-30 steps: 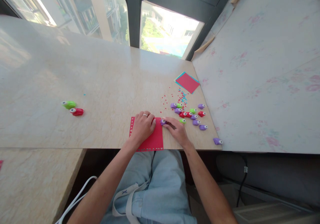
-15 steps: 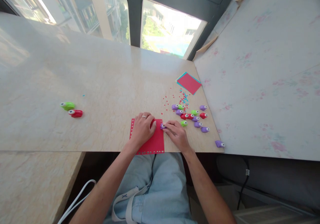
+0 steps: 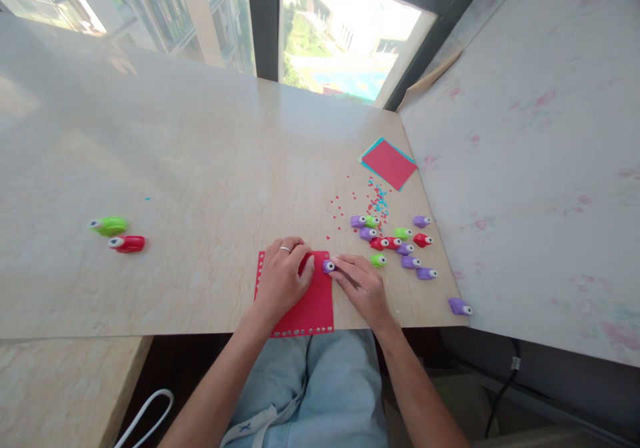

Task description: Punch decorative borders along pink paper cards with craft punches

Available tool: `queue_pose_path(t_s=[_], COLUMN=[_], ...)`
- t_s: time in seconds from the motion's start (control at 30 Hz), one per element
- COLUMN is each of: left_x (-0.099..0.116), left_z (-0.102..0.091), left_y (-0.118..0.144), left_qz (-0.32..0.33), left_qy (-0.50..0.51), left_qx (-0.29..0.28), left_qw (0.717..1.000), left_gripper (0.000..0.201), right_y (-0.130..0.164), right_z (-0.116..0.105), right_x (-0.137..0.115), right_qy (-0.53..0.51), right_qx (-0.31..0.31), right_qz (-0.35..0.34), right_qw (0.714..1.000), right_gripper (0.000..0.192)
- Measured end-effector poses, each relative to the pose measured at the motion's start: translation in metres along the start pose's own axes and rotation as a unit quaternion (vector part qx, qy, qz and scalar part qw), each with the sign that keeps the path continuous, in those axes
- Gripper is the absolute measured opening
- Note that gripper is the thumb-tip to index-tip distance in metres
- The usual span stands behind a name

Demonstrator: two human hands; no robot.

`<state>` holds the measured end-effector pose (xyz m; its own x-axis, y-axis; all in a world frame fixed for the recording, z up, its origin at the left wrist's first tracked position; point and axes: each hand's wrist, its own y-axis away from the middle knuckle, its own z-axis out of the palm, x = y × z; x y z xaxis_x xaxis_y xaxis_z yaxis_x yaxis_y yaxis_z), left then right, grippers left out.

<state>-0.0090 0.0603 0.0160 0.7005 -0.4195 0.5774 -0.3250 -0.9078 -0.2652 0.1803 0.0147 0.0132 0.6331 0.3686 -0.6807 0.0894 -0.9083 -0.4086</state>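
Note:
A red sheet of paper (image 3: 315,305) lies at the table's front edge, with small punched shapes along its left and bottom edges. My left hand (image 3: 286,275), with a ring on one finger, rests on the sheet and holds nothing; its fingers are apart and slightly bent. At the sheet's right edge, near the top corner, sits a small purple paper punch (image 3: 329,266) with a star mark on its white button. My right hand (image 3: 364,285) grips this punch between thumb and fingers.
Several purple, green and red punches (image 3: 411,262) lie on the right. Beyond them are red and blue paper bits (image 3: 379,200) and a stack of coloured paper (image 3: 389,163). Far left are a green punch (image 3: 109,226) and a red punch (image 3: 127,243). A flowered wall (image 3: 540,168) borders the right.
The view has shifted slightly, so the table sits lower in the picture. The purple punch has turned so its star-marked button shows more clearly. My left hand stays on the sheet.

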Motion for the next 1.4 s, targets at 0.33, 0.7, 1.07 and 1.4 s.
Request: queue_pose_path(t_s=[0.33, 0.7, 1.07, 1.4], left_x=[-0.0015, -0.0015, -0.001, -0.0017], left_z=[0.0012, 0.0004, -0.0001, -0.0001], left_y=[-0.0003, 0.0002, 0.0001, 0.0002], left_qz=[-0.003, -0.008, -0.012, -0.002], left_qy=[0.001, 0.011, 0.008, 0.004], left_qx=[-0.002, 0.003, -0.011, -0.014], left_qw=[1.0, 1.0, 1.0, 1.0], left_gripper=[0.013, 0.014, 0.015, 0.014], right_y=[-0.0023, -0.0009, -0.0003, 0.003], right_z=[-0.0008, -0.0034, -0.0042, -0.0067], right_x=[-0.0035, -0.0059, -0.0056, -0.0031], right_qy=[0.005, 0.0, -0.01, -0.048], right_qx=[-0.001, -0.018, -0.029, -0.025], right_qz=[0.008, 0.014, 0.037, 0.085], right_qw=[1.0, 1.0, 0.999, 0.995], right_gripper=[0.032, 0.04, 0.038, 0.033])
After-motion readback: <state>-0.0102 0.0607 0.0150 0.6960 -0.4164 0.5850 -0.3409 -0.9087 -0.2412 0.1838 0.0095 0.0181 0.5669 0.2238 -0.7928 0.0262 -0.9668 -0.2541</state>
